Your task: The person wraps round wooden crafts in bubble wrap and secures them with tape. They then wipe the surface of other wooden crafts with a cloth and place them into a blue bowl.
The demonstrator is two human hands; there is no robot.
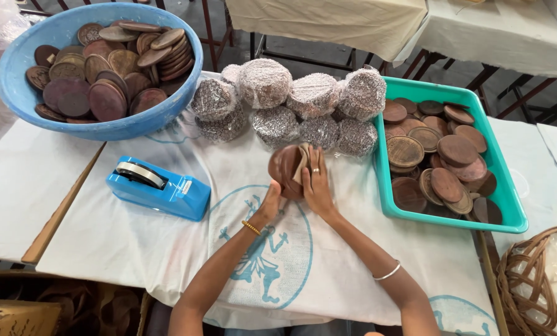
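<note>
- At the middle of the table, seen from the head camera, the person's left hand (269, 202) grips the lower left edge of a round brown wooden disc (286, 169), thumb and fingers closed on its rim.
- The right hand (317, 185) lies flat against the disc's right face, fingers straight and together, pressing a small tan cloth (303, 163) onto the wood; a ring shows on one finger.
- The disc is held tilted up off the white printed table cloth (166, 249), just in front of the wrapped bundles.
- A gold bracelet sits on the left wrist and a silver bangle (389, 272) on the right forearm.
- Behind the hands, a cluster of foam-net wrapped bundles (291, 102) is stacked in two rows, touching one another.
- To the right, a teal plastic tray (508, 205) holds many loose brown discs, some overlapping; its left wall is just beside the bundles.
- At the far left, a large blue basin (17, 93) is heaped with more discs, several stacked on edge at its right side.
- Near the left hand but apart from it, a blue tape dispenser (160, 186) stands on the cloth with its roll mounted.
- A wicker basket (527, 286) with clear plastic in it shows at the lower right corner.
- Other covered tables and metal frames stand beyond the far edge.
</note>
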